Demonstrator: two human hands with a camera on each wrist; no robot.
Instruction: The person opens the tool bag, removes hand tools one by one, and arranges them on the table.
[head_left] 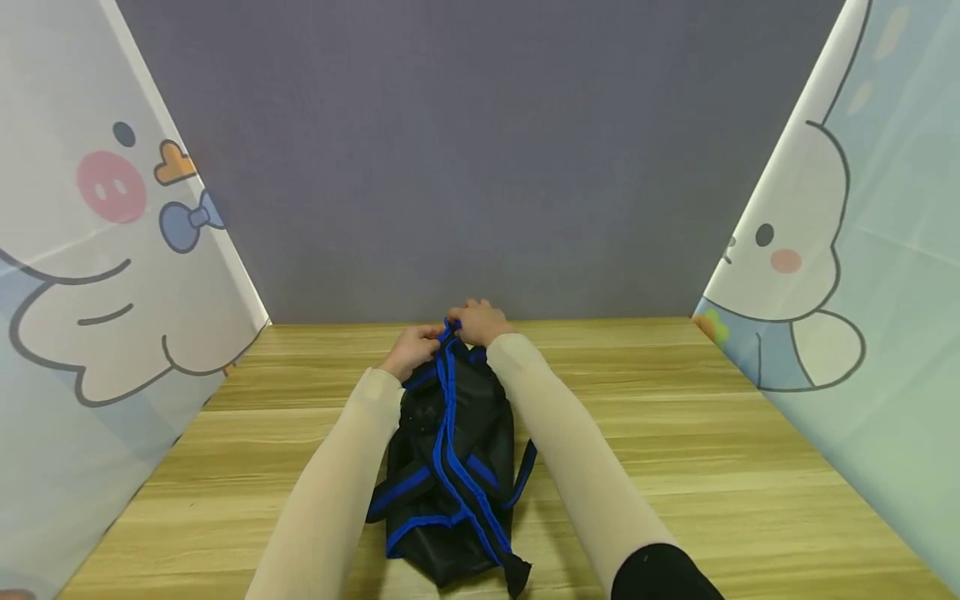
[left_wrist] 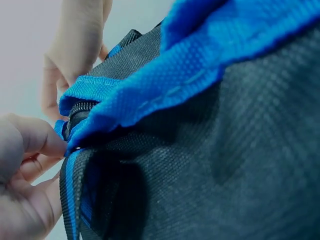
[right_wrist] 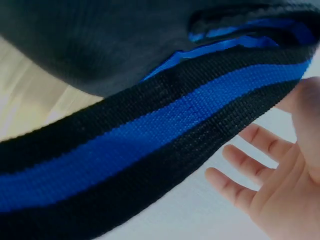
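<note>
Left hand [head_left: 411,348] and right hand [head_left: 482,322] pinch the bag [head_left: 474,421] by one end, zip [left_wrist: 83,106] near the left fingertips, strap [left_wrist: 72,195] just beside them

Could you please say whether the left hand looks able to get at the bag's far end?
Likely yes: the left hand seems to pinch the blue trim there, with nothing visibly in the way.

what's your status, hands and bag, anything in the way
Left hand pinching far end of bag. Right hand at same end, grip partly hidden. Bag lying on wooden table. Strap crossing right wrist view.
</note>
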